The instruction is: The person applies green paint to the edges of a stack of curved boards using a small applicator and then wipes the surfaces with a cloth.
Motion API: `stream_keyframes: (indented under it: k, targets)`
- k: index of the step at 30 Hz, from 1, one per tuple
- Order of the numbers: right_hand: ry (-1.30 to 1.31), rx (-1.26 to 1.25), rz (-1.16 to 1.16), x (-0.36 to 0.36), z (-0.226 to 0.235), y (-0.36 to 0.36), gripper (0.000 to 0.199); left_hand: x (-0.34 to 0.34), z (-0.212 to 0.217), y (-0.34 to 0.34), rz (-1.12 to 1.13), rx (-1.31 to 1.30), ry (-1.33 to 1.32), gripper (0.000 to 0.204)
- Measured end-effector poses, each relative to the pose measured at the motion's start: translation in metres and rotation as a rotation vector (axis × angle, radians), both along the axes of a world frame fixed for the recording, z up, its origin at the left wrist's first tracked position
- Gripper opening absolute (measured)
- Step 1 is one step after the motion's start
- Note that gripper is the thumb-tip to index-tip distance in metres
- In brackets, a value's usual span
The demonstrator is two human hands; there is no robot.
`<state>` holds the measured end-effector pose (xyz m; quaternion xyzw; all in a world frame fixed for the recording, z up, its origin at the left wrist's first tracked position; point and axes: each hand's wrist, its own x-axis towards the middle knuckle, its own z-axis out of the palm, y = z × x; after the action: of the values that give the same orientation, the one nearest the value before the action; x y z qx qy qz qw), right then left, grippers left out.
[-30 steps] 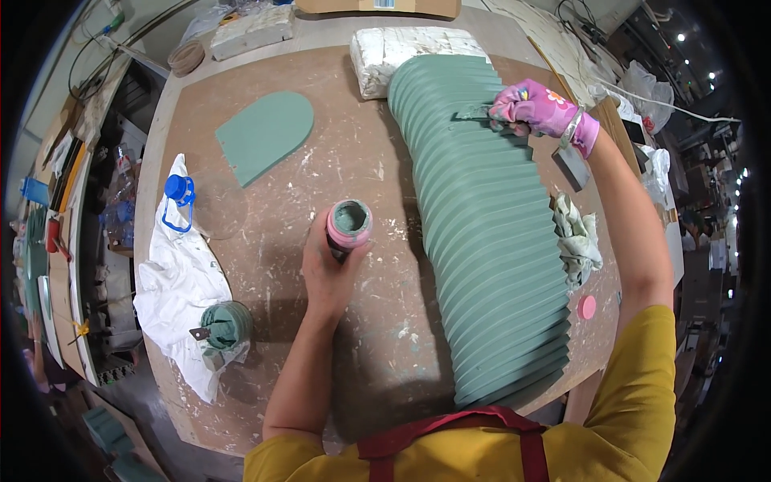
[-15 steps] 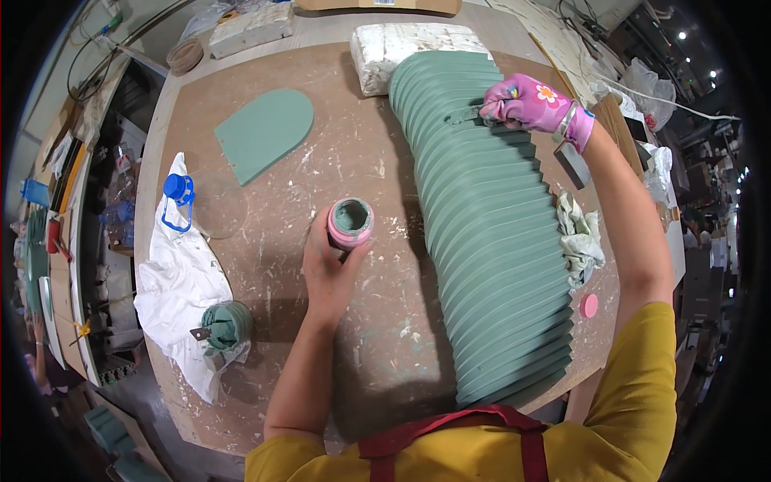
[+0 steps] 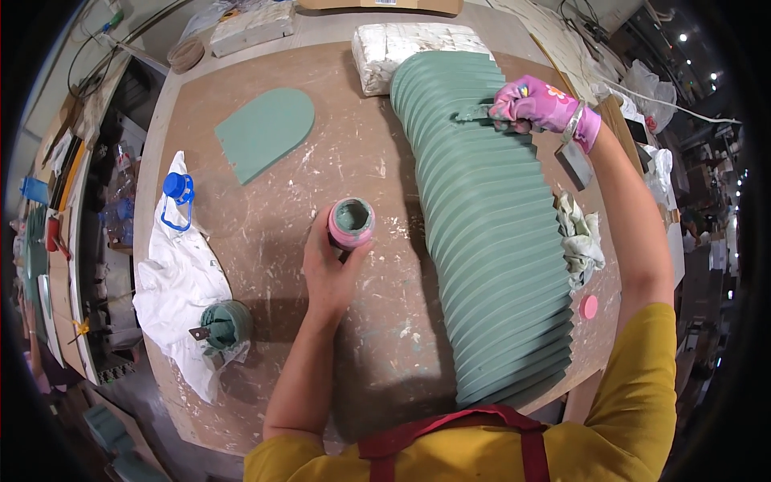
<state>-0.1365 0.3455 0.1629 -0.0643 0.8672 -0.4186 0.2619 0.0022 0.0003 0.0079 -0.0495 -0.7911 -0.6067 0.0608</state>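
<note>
My left hand (image 3: 328, 261) is wrapped round a pink jar (image 3: 351, 234) with green paste inside. On my right hand (image 3: 536, 106) is a pink flowered glove; its fingers are closed on a small putty knife (image 3: 472, 113) whose blade is smeared with green paste. The blade lies against the far part of a long fanned row of green panels (image 3: 498, 241), stacked in overlapping ridges. Most of the knife's handle is hidden by my fingers.
A white block (image 3: 385, 48) supports the row's far end. Left lie a green arched panel (image 3: 269, 132), a white cloth (image 3: 173, 273), a blue-capped bottle (image 3: 178, 186) and a tub of green paste (image 3: 226, 325). At right are a crumpled rag (image 3: 580, 241), a pink lid (image 3: 589, 307) and a grey block (image 3: 574, 165).
My right hand has shifted a little to the right with the putty knife, along the far panels. My left hand and the jar have stayed almost still.
</note>
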Motion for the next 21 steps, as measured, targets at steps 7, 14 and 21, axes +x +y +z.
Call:
stream_keyframes:
  k: [7, 14, 21]
  targets:
    - [0.052, 0.031, -0.031, 0.004, 0.002, -0.002, 0.018, -0.001, -0.009, -0.002, 0.005, 0.005, 0.043, 0.062]
    - [0.044, 0.088, 0.012, 0.006, 0.003, -0.016, 0.016, -0.001, -0.013, -0.005, 0.015, -0.100, 0.084, 0.063]
    - [0.093, 0.007, 0.017, 0.007, -0.001, -0.008, 0.020, -0.001, -0.009, -0.003, 0.000, -0.070, 0.092, 0.063]
